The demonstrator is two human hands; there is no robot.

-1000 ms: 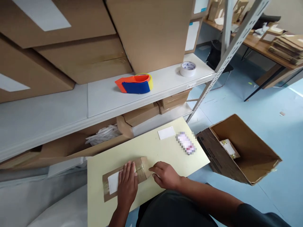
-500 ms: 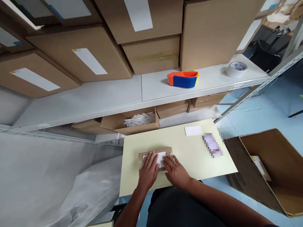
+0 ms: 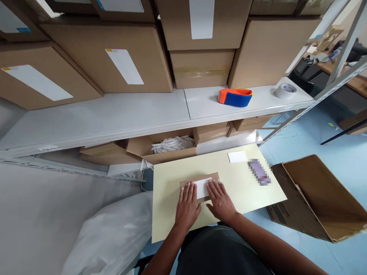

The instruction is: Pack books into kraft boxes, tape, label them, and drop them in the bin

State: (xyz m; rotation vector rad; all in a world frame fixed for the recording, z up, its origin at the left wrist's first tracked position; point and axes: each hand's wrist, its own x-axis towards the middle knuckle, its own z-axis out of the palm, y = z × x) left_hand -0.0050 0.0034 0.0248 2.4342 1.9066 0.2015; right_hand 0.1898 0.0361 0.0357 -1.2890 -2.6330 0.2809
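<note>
A small flat brown parcel [image 3: 200, 180] with a white label [image 3: 203, 187] lies on a pale yellow table [image 3: 243, 191] in front of me. My left hand [image 3: 187, 206] rests flat on the parcel's left part, fingers spread. Beside it, my right hand [image 3: 221, 200] lies flat on the right part, fingertips at the label's edge. Neither hand grips anything.
A white card [image 3: 237, 156] and a blurred small object [image 3: 259, 172] lie at the table's far right. An open cardboard box [image 3: 315, 198] stands on the floor to the right. On the shelf [image 3: 114, 114] sit an orange-and-blue tape dispenser [image 3: 235, 97], a tape roll [image 3: 285, 91] and large boxes.
The view swung left and then steadied. My right hand came from the parcel's right end onto its top, and both hands now press flat on either side of the label.
</note>
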